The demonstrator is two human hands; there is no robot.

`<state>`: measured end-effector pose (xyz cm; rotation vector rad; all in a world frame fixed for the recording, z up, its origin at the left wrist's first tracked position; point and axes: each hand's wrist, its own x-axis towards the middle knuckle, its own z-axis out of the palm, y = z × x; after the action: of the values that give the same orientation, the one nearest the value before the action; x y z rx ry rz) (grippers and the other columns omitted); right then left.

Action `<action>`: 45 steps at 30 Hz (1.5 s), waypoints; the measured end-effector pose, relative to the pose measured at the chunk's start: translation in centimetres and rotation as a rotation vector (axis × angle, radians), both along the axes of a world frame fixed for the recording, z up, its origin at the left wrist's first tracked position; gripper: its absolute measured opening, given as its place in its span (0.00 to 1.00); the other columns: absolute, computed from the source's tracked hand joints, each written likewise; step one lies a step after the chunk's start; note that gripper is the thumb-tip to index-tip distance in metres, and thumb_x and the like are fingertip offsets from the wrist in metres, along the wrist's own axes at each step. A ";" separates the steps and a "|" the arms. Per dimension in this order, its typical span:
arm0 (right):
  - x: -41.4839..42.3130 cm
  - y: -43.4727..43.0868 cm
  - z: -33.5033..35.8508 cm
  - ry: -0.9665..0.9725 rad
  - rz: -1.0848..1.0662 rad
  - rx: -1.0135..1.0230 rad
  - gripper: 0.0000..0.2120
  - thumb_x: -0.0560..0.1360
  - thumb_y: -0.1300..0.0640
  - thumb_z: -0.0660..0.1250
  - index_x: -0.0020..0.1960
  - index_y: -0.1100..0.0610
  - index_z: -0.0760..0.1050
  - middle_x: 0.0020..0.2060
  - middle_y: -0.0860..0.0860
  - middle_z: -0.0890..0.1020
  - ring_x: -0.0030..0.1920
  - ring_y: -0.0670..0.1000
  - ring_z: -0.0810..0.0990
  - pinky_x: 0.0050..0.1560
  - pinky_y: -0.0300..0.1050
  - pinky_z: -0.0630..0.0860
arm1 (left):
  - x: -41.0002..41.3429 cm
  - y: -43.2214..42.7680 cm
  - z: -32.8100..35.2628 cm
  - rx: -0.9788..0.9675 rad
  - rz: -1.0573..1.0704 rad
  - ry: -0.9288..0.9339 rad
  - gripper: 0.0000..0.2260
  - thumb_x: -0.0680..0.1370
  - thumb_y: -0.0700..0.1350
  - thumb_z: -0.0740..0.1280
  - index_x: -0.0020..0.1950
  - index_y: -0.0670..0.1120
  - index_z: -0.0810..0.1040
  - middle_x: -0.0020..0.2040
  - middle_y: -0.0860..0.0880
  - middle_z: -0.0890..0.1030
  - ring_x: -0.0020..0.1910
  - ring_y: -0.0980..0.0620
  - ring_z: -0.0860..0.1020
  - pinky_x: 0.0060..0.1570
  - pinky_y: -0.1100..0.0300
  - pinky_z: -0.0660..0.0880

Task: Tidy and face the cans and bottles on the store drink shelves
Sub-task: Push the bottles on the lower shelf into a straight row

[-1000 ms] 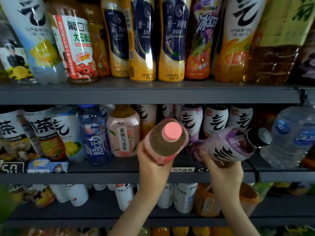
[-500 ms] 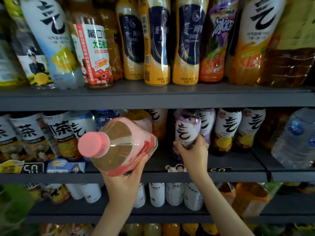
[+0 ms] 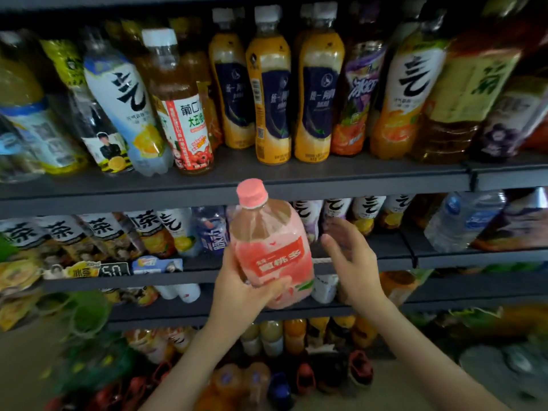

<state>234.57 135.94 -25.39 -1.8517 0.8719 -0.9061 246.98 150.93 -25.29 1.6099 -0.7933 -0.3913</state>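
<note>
A pink-labelled tea bottle (image 3: 271,247) with a pink cap stands nearly upright in front of the middle shelf (image 3: 430,259). My left hand (image 3: 240,289) grips its lower part, thumb across the label. My right hand (image 3: 353,262) hovers just right of the bottle, fingers spread and holding nothing. Behind them, white and purple bottles (image 3: 332,212) stand in a row on the middle shelf, among them yellow-labelled ones (image 3: 366,212). The bottle hides part of that row.
The top shelf (image 3: 237,179) carries orange-and-navy bottles (image 3: 269,93), a leaning white lemon bottle (image 3: 130,108) and a red-labelled one (image 3: 184,120). A large water bottle (image 3: 462,221) lies tilted at the right. Tea bottles (image 3: 65,235) fill the left. Lower shelves hold more drinks.
My left hand has turned the pink bottle from lying on its side to upright and moved it right. My right hand let go of the purple-labelled bottle and pulled back, fingers now open.
</note>
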 end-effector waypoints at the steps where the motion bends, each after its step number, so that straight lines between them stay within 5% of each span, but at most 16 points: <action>1: -1.5 1.1 2.1 -0.042 0.043 -0.007 0.25 0.75 0.42 0.62 0.68 0.53 0.69 0.59 0.48 0.77 0.57 0.42 0.77 0.53 0.30 0.74 | -0.9 -0.1 1.2 0.025 -0.035 0.005 0.33 0.58 0.47 0.81 0.59 0.53 0.70 0.50 0.56 0.80 0.50 0.63 0.79 0.45 0.72 0.74; 4: -5.9 3.5 6.9 -0.063 0.119 -0.038 0.25 0.75 0.38 0.60 0.68 0.49 0.68 0.59 0.44 0.76 0.58 0.41 0.75 0.55 0.38 0.76 | -4.8 -1.5 5.1 0.085 -0.131 0.032 0.34 0.54 0.55 0.80 0.56 0.57 0.69 0.49 0.59 0.79 0.49 0.65 0.79 0.43 0.71 0.75; 7: -10.0 4.2 9.6 0.023 0.068 -0.041 0.35 0.68 0.37 0.69 0.70 0.42 0.58 0.60 0.37 0.69 0.58 0.33 0.70 0.52 0.27 0.72 | -9.4 -3.9 8.1 0.103 -0.194 -0.022 0.32 0.60 0.52 0.80 0.58 0.58 0.67 0.46 0.63 0.76 0.41 0.76 0.74 0.37 0.79 0.69; 10: -14.1 3.1 11.1 0.018 -0.123 0.033 0.43 0.60 0.43 0.78 0.67 0.44 0.56 0.55 0.36 0.65 0.55 0.35 0.69 0.49 0.29 0.71 | -14.7 -7.1 10.2 0.133 -0.280 -0.155 0.21 0.66 0.52 0.76 0.52 0.59 0.67 0.42 0.62 0.76 0.40 0.70 0.75 0.34 0.77 0.68; 14: -21.7 0.1 11.9 -0.007 -0.334 0.094 0.46 0.58 0.46 0.80 0.67 0.53 0.57 0.58 0.45 0.67 0.60 0.45 0.70 0.54 0.39 0.73 | -23.4 -10.9 11.2 0.134 -0.401 -0.228 0.23 0.68 0.57 0.71 0.58 0.58 0.66 0.44 0.64 0.72 0.44 0.61 0.74 0.34 0.76 0.66; 20: -36.9 -5.3 11.6 -0.085 -0.443 0.040 0.39 0.59 0.50 0.81 0.60 0.48 0.60 0.51 0.38 0.68 0.51 0.33 0.72 0.41 0.22 0.70 | -37.9 -17.0 9.9 0.103 -0.616 -0.158 0.28 0.66 0.59 0.75 0.60 0.67 0.64 0.52 0.66 0.75 0.52 0.68 0.75 0.49 0.71 0.73; 26: -50.0 -12.1 10.4 -0.150 -0.493 0.018 0.44 0.60 0.51 0.81 0.62 0.42 0.52 0.57 0.41 0.66 0.58 0.38 0.70 0.48 0.24 0.70 | -50.5 -23.7 9.8 0.101 -0.767 -0.192 0.25 0.69 0.55 0.75 0.58 0.67 0.65 0.52 0.66 0.77 0.51 0.69 0.76 0.45 0.72 0.75; 31: -58.7 -19.8 8.3 -0.223 -0.553 0.113 0.45 0.56 0.49 0.80 0.64 0.50 0.58 0.56 0.51 0.74 0.56 0.46 0.77 0.53 0.45 0.79 | -57.3 -30.8 10.3 0.087 -0.916 -0.172 0.24 0.70 0.49 0.75 0.56 0.67 0.66 0.51 0.68 0.77 0.51 0.73 0.75 0.45 0.76 0.71; 35: -65.0 -26.3 5.3 -0.181 -0.591 0.098 0.36 0.60 0.61 0.80 0.54 0.43 0.60 0.55 0.53 0.74 0.54 0.45 0.77 0.46 0.34 0.76 | -62.3 -38.5 9.0 0.096 -1.045 -0.312 0.27 0.73 0.53 0.72 0.64 0.70 0.61 0.59 0.77 0.68 0.60 0.76 0.67 0.54 0.78 0.66; 39: -71.4 -32.9 2.6 -0.184 -0.669 0.144 0.38 0.60 0.62 0.81 0.57 0.47 0.59 0.53 0.50 0.74 0.51 0.38 0.77 0.44 0.29 0.73 | -67.2 -47.5 4.9 0.243 -1.068 -0.523 0.36 0.75 0.62 0.65 0.77 0.60 0.49 0.77 0.58 0.55 0.74 0.59 0.55 0.72 0.54 0.61; 42: -76.7 -37.9 1.5 -0.109 -0.714 0.156 0.47 0.53 0.44 0.80 0.63 0.49 0.57 0.57 0.50 0.73 0.57 0.44 0.75 0.53 0.35 0.72 | -71.4 -54.1 3.6 0.315 -1.050 -0.705 0.33 0.79 0.54 0.62 0.78 0.51 0.49 0.78 0.52 0.50 0.76 0.54 0.51 0.72 0.58 0.55; 45: -81.9 -42.6 0.5 -0.076 -0.743 0.149 0.47 0.52 0.43 0.79 0.64 0.50 0.57 0.57 0.50 0.72 0.57 0.45 0.74 0.55 0.35 0.70 | -75.7 -59.5 2.4 0.349 -1.033 -0.741 0.31 0.80 0.52 0.61 0.78 0.51 0.49 0.78 0.52 0.48 0.76 0.52 0.52 0.71 0.57 0.58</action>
<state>152.70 93.36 -24.85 -1.3497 1.5752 -1.2974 171.31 91.41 -22.92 1.5438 -2.2391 -0.6851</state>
